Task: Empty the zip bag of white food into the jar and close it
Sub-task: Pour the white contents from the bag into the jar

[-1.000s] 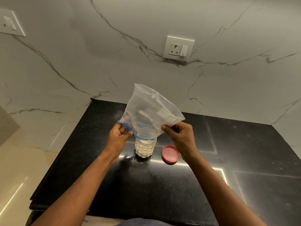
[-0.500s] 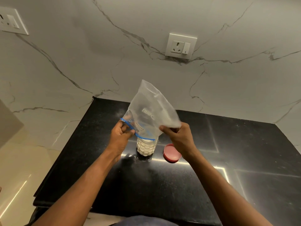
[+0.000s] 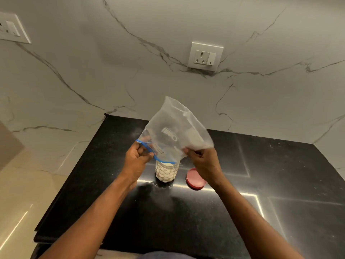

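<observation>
A clear zip bag (image 3: 173,133) with a blue zip strip is held upside down, its mouth over the open jar (image 3: 166,171). The jar is a clear, scale-patterned one, filled nearly to the top with white food, standing on the black counter (image 3: 186,217). My left hand (image 3: 137,158) pinches the blue zip edge at the bag's mouth. My right hand (image 3: 204,161) grips the bag's lower right corner. Only a thin white film shows inside the bag. The pink lid (image 3: 195,179) lies flat on the counter just right of the jar, partly behind my right wrist.
A marble wall rises behind the counter, with a socket (image 3: 205,56) above and a switch plate (image 3: 12,30) at far left. The counter's left edge drops to a pale floor. White dust speckles the counter around the jar.
The bag has tilted and narrowed, its top now leaning left above the jar. Both hands keep their grips and have barely shifted.
</observation>
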A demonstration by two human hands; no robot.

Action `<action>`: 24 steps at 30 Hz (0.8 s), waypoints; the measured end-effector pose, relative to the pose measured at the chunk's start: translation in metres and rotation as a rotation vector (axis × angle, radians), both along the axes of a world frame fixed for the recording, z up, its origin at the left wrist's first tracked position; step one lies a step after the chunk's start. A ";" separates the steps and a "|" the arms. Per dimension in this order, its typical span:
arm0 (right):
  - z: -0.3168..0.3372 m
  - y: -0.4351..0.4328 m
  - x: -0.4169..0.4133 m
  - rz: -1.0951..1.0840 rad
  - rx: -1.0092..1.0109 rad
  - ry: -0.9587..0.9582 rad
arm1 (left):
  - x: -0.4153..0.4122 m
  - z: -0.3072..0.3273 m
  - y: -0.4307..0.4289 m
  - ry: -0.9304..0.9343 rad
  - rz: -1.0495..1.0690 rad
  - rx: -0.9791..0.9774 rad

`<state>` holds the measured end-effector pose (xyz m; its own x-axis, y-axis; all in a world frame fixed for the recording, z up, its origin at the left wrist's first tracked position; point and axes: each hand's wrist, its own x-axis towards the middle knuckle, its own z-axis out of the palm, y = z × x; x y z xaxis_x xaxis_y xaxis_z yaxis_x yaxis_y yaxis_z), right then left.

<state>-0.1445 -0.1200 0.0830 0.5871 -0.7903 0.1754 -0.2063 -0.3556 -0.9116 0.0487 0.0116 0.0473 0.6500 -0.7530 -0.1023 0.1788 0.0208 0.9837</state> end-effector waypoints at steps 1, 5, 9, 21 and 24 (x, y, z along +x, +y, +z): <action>-0.001 0.001 0.000 0.028 0.029 0.025 | 0.000 0.000 0.001 0.004 -0.003 0.009; -0.002 -0.003 0.000 -0.068 -0.038 -0.042 | 0.001 0.003 0.000 0.005 -0.026 0.015; -0.004 0.001 0.002 0.068 0.004 0.125 | -0.004 0.005 0.001 0.013 -0.033 0.030; 0.002 -0.009 -0.001 0.018 -0.018 0.072 | -0.007 0.011 0.000 -0.002 -0.026 0.023; 0.004 -0.007 -0.001 0.014 0.029 0.024 | -0.006 0.011 -0.001 -0.009 -0.036 0.024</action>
